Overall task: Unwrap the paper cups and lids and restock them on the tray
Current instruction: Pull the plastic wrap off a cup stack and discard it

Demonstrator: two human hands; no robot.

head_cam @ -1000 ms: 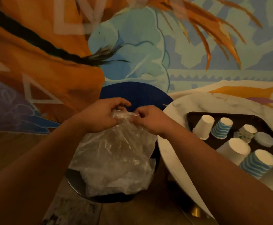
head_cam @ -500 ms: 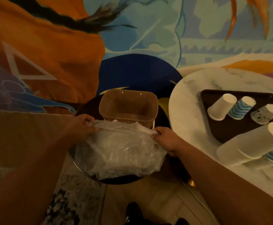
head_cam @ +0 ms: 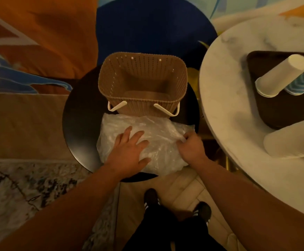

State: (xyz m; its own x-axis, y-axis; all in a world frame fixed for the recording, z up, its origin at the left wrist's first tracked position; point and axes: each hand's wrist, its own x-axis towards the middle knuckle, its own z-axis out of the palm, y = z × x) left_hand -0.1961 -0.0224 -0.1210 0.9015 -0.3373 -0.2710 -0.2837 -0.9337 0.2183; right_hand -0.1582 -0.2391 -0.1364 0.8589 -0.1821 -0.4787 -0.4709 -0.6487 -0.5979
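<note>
A crumpled clear plastic wrapper (head_cam: 158, 140) lies on a small round black side table (head_cam: 78, 131), just in front of a brown woven basket (head_cam: 142, 84). My left hand (head_cam: 129, 151) lies flat on the wrapper with its fingers spread, pressing it down. My right hand (head_cam: 191, 145) pinches the wrapper's right edge. On the marble table (head_cam: 225, 98) to the right, a dark tray (head_cam: 274, 113) holds a stack of white paper cups (head_cam: 281, 77) upside down and a blue-striped stack (head_cam: 303, 82) beside it. A larger white cup stack (head_cam: 292, 140) lies on its side near the tray's front.
The basket is empty, with two white handles facing me. A colourful painted wall rises behind the tables. A patterned rug (head_cam: 20, 192) covers the floor at the left. My dark shoes (head_cam: 151, 196) stand on pale wood flooring below the side table.
The hands brought the wrapper down from chest height onto the black side table. My left hand let go of its edge and now presses flat on it. The view tilted downward.
</note>
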